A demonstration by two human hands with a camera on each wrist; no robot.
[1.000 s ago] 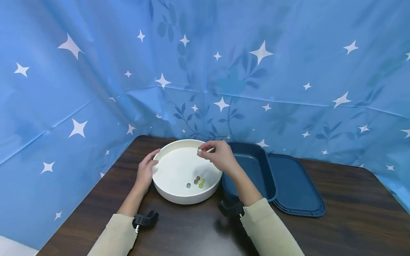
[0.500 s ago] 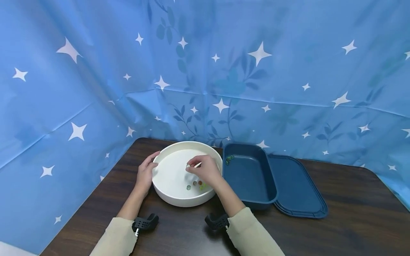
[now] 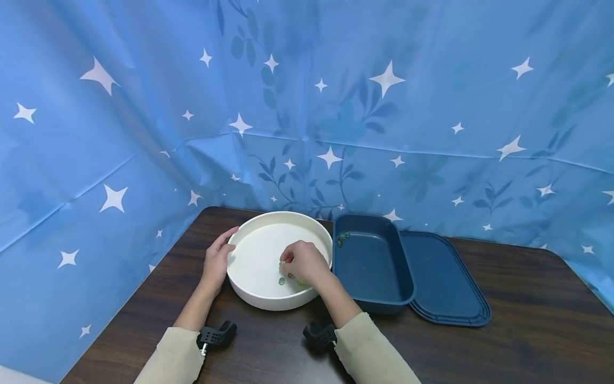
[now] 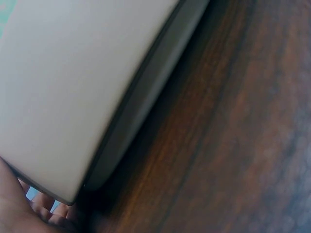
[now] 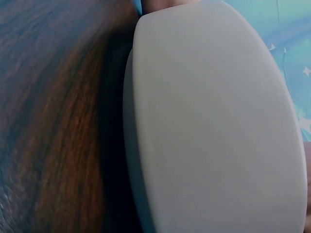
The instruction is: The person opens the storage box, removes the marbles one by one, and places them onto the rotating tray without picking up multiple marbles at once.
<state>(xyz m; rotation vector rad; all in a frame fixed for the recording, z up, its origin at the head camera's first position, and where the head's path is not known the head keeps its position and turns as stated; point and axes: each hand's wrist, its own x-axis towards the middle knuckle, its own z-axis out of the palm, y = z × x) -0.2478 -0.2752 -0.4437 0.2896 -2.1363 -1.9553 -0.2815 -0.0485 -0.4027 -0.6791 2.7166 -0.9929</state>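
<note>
A round white tray [image 3: 254, 256] with a raised wall stands on the table. My left hand [image 3: 217, 260] grips its left side, thumb at the rim and fingers along the outer wall. In the left wrist view, fingers curl at the edge of the wall. Low inside the tray, my right hand [image 3: 306, 262] pinches a small pale glass marble [image 3: 282, 262] between thumb and fingertips. Just below those fingertips lie a clear greenish marble [image 3: 281, 281], a brownish one [image 3: 290, 276] and a yellow-green one [image 3: 300, 282], partly hidden by the hand.
Right beside the tray sits a deep blue rectangular box [image 3: 374, 266] with several green marbles [image 3: 342, 239] in its far left corner. A flat blue lid [image 3: 443, 277] lies to its right, partly under the box. Blue star-patterned cloth [image 3: 408, 106] hangs behind the dark wooden table [image 3: 537, 298].
My right hand has carried the marble left from above the tray's right side, then lowered it towards the other marbles. My left hand has stayed on the rim.
</note>
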